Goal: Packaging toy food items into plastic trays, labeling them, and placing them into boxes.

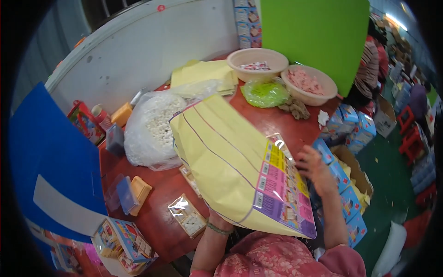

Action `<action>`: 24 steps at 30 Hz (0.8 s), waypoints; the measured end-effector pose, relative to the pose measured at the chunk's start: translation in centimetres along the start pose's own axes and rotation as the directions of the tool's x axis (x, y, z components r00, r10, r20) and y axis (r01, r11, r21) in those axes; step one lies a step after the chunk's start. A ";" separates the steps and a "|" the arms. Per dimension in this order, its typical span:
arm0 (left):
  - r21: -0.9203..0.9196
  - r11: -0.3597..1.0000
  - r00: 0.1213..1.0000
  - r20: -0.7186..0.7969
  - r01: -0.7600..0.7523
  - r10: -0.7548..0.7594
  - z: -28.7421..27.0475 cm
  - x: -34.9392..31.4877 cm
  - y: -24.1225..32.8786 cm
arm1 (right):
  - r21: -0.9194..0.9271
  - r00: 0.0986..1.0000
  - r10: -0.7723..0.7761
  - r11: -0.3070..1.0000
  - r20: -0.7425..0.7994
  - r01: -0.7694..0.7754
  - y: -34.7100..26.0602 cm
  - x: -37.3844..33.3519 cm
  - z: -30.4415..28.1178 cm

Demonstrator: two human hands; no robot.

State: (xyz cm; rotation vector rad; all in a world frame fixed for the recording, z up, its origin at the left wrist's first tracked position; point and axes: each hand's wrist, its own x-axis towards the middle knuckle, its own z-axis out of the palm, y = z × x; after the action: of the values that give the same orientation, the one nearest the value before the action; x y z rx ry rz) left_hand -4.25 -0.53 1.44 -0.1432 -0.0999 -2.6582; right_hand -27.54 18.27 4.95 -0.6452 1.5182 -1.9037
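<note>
Red glossy table (161, 184), near edge part-hidden by yellow printed paper sheet (221, 152); left hand (220, 220) covered, grip unclear; right hand (316, 168) blurred, spread.

A yellow sheet (217, 152) blocks mid-table, leaving red tabletop (263, 117) free toward the green bag (263, 93).

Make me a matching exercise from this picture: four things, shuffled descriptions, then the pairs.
1. Nearest large sheet
2. Clear plastic bag
3. Right-hand bowl
4. Tall panel behind that bowl

A. Holds pink pieces
B. Bright green
C. Pale yellow, multicoloured print along one edge
D. Holds small white pieces

Pairs: 1-C, 2-D, 3-A, 4-B
</note>
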 end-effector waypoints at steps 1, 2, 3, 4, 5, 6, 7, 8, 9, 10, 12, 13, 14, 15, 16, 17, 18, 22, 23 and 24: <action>0.017 0.999 0.999 0.003 0.037 -0.037 0.0 -0.1 -0.5 | 0.046 0.994 0.111 0.993 0.012 -0.111 1.1 -1.1 0.3; 0.031 0.996 0.997 0.009 0.080 -0.080 -0.2 0.0 -0.9 | 0.075 0.974 0.225 0.971 0.026 -0.226 1.2 -2.3 0.8; 0.045 0.991 0.992 0.015 0.124 -0.125 -0.4 0.2 -1.4 | 0.218 0.966 0.252 0.941 0.061 -0.259 2.8 -3.2 0.2; 0.054 0.983 0.984 0.024 0.174 -0.176 -0.6 0.6 -2.2 | 0.353 0.959 0.268 0.892 0.092 -0.283 4.4 -4.0 -0.6; 0.065 0.974 0.975 0.029 0.217 -0.220 -0.9 0.7 -2.9 | 0.398 0.969 0.199 0.885 0.146 -0.242 4.1 -4.9 -0.7; 0.074 0.963 0.964 0.035 0.261 -0.264 -1.2 0.9 -3.7 | 0.479 0.986 0.105 0.864 0.129 -0.155 3.3 -5.9 -0.4; 0.085 0.949 0.951 0.042 0.304 -0.308 -1.5 0.9 -4.4 | 0.466 0.975 0.124 0.862 0.187 -0.199 4.6 -6.7 -2.6; 0.086 0.925 0.926 0.053 0.369 -0.374 -1.7 1.1 -5.6 | 0.452 0.966 0.143 0.862 0.217 -0.229 6.4 -7.8 -6.1; 0.067 0.904 0.903 0.055 0.423 -0.426 -1.9 1.1 -6.3 | 0.458 0.977 0.142 0.867 0.156 -0.199 8.3 -8.5 -9.4; 0.408 0.809 0.883 0.011 0.424 -0.469 -2.3 0.8 -6.1 | 0.411 0.994 0.030 0.909 0.101 -0.069 11.1 -8.6 -13.0; 0.681 0.609 0.842 -0.021 0.407 -0.539 -4.2 1.1 -5.9 | 0.331 0.996 -0.085 0.940 0.001 0.080 11.0 -10.6 -17.3; 0.673 0.572 0.806 -0.063 0.469 -0.588 -5.9 1.3 -5.9 | 0.264 0.998 -0.064 0.962 -0.009 0.064 9.5 -11.4 -18.9; 0.662 0.529 0.765 -0.105 0.530 -0.635 -6.5 1.8 -6.6 | 0.198 0.999 -0.039 0.979 -0.021 0.043 7.7 -12.5 -20.0; 0.652 0.519 0.738 -0.095 0.553 -0.668 -6.8 2.0 -7.5 | 0.185 0.997 -0.042 0.981 -0.065 0.053 6.6 -13.7 -20.4; 0.652 0.435 0.721 -0.257 0.621 -0.644 -6.3 2.0 -8.6 | 0.224 0.979 -0.058 0.969 -0.194 0.101 5.4 -14.3 -19.7; 0.640 0.351 0.689 -0.409 0.684 -0.598 -6.1 2.0 -9.6 | 0.254 0.946 -0.070 0.955 -0.317 0.156 4.5 -15.2 -19.7; 0.630 0.336 0.665 -0.403 0.700 -0.629 -6.4 2.2 -11.0 | 0.239 0.933 -0.070 0.957 -0.353 0.162 4.2 -16.7 -20.9; 0.737 0.209 0.672 -0.411 0.643 -0.616 -8.8 1.9 -15.3 | 0.180 0.860 -0.034 0.973 -0.509 0.144 4.7 -22.9 -24.8; 0.805 0.099 0.662 -0.404 0.585 -0.631 -10.3 1.8 -16.3 | 0.172 0.837 -0.041 0.972 -0.546 0.160 4.6 -24.0 -25.2; 0.859 -0.010 0.653 -0.397 0.513 -0.645 -11.5 1.5 -16.9 | 0.164 0.814 -0.048 0.971 -0.579 0.174 4.6 -25.0 -25.5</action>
State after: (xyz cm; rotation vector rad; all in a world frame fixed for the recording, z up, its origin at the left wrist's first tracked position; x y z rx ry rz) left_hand -14.34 12.72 -10.57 0.2169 -2.2589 -2.7391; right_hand -27.36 52.85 -5.20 -0.0491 1.6087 -2.4577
